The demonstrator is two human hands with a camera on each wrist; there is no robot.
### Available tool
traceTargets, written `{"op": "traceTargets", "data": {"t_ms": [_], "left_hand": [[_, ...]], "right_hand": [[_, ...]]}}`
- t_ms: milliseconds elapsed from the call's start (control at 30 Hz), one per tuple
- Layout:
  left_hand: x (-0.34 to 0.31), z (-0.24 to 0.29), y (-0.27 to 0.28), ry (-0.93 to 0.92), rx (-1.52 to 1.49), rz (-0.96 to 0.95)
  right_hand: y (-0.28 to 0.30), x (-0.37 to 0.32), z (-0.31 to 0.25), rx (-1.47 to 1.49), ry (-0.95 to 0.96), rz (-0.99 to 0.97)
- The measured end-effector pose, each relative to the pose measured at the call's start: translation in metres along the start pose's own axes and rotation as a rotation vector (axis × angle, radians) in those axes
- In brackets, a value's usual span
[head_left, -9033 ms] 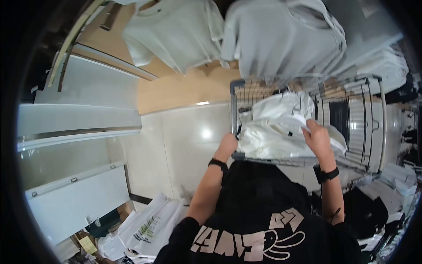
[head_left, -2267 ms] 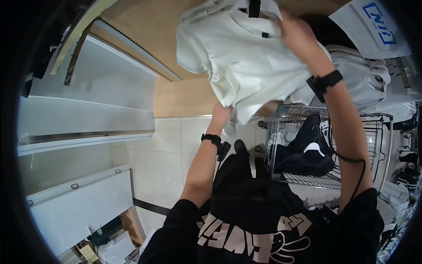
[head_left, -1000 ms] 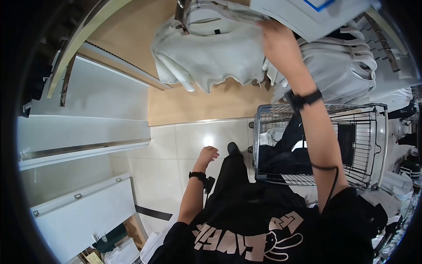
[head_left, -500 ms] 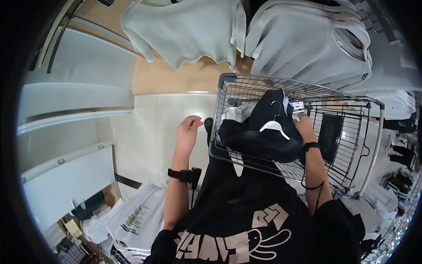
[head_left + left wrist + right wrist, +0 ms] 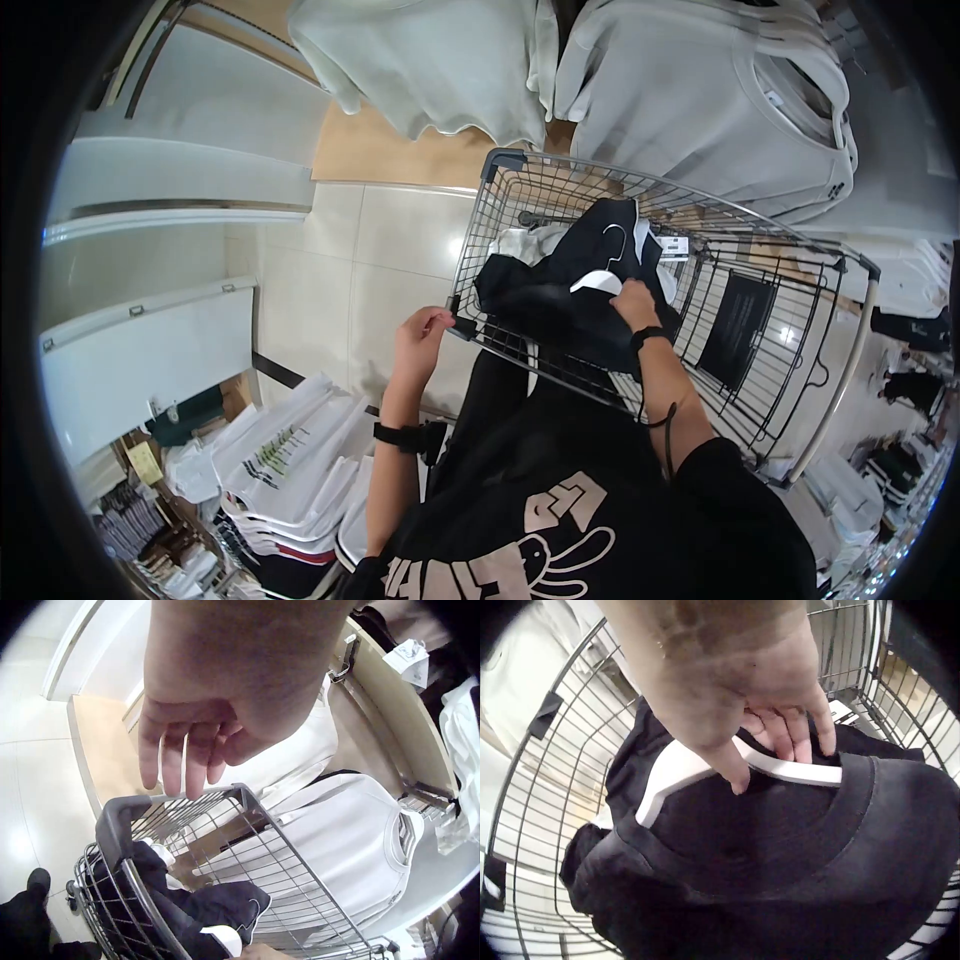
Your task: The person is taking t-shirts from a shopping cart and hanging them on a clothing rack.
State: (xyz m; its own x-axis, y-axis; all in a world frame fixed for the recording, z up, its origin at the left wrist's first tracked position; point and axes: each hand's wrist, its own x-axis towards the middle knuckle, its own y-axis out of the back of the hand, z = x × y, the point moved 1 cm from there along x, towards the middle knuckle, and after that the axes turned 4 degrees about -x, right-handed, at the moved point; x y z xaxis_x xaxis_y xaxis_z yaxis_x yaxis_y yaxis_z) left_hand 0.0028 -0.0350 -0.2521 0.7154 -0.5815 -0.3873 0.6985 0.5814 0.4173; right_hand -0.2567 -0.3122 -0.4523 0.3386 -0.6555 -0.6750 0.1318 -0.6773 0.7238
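Note:
Inside the metal cart (image 5: 510, 160) lies a black shirt (image 5: 560, 320) with a white hanger (image 5: 600, 281) at its neck. My right hand (image 5: 635, 305) is at the hanger; the right wrist view shows the hand (image 5: 735, 712) with thumb in front of the white hanger (image 5: 802, 771) and fingers behind it, pinching it at the black shirt's neckline (image 5: 862, 802). My left hand (image 5: 418, 340) is beside the cart's near left corner, holding nothing. In the left wrist view that hand (image 5: 217, 705) hangs with relaxed fingers over the cart's rim (image 5: 124, 825).
Pale shirts (image 5: 430, 65) and grey-white shirts (image 5: 690, 100) hang beyond the cart. A white cabinet (image 5: 150, 350) stands at left, with white printed shirts (image 5: 290, 450) hanging at lower left. Tiled floor (image 5: 400, 230) shows left of the cart.
A white shirt, earlier in the cart and then lifted in both hands, was left at the rack. My right hand came down to the black shirt's hanger; my left hand released the white shirt and neared the cart.

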Motion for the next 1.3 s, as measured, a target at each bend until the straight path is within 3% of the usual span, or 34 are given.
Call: {"op": "traceTargets", "data": {"t_ms": [133, 333, 433, 567, 633, 733, 833, 967, 1000, 1100, 1300], "left_hand": [[-0.024, 0.0, -0.007, 0.085, 0.011, 0.005], [-0.039, -0.001, -0.014, 0.057, 0.025, -0.001], [-0.038, 0.001, -0.013, 0.035, 0.014, 0.017], [-0.033, 0.001, -0.011, 0.003, -0.026, -0.008], [-0.032, 0.011, -0.013, -0.016, -0.032, -0.007], [-0.028, 0.01, -0.01, -0.076, -0.056, -0.023], [-0.02, 0.016, -0.005, -0.091, -0.178, 0.024], [-0.006, 0.017, 0.004, -0.164, -0.114, 0.049], [-0.003, 0.019, 0.009, -0.21, -0.07, 0.095], [0.015, 0.032, 0.025, -0.26, -0.057, 0.17], [0.053, 0.069, 0.054, -0.409, -0.065, 0.253]], "right_hand": [[-0.002, -0.009, -0.01, -0.088, 0.044, 0.175], [-0.007, 0.004, 0.01, -0.004, 0.268, 0.169], [0.009, -0.018, 0.012, 0.044, 0.288, 0.249], [0.08, -0.099, -0.01, 0.07, 0.401, 0.386], [0.105, -0.117, -0.011, 0.097, 0.598, 0.57], [0.181, -0.162, -0.037, 0.116, 0.571, 0.598], [0.268, -0.216, -0.074, 0.055, 0.765, 0.739], [0.359, -0.288, -0.127, -0.029, 0.961, 0.864], [0.374, -0.301, -0.145, 0.006, 1.045, 0.974], [0.423, -0.334, -0.182, -0.007, 1.177, 0.973], [0.452, -0.377, -0.27, -0.15, 1.471, 1.103]]}}
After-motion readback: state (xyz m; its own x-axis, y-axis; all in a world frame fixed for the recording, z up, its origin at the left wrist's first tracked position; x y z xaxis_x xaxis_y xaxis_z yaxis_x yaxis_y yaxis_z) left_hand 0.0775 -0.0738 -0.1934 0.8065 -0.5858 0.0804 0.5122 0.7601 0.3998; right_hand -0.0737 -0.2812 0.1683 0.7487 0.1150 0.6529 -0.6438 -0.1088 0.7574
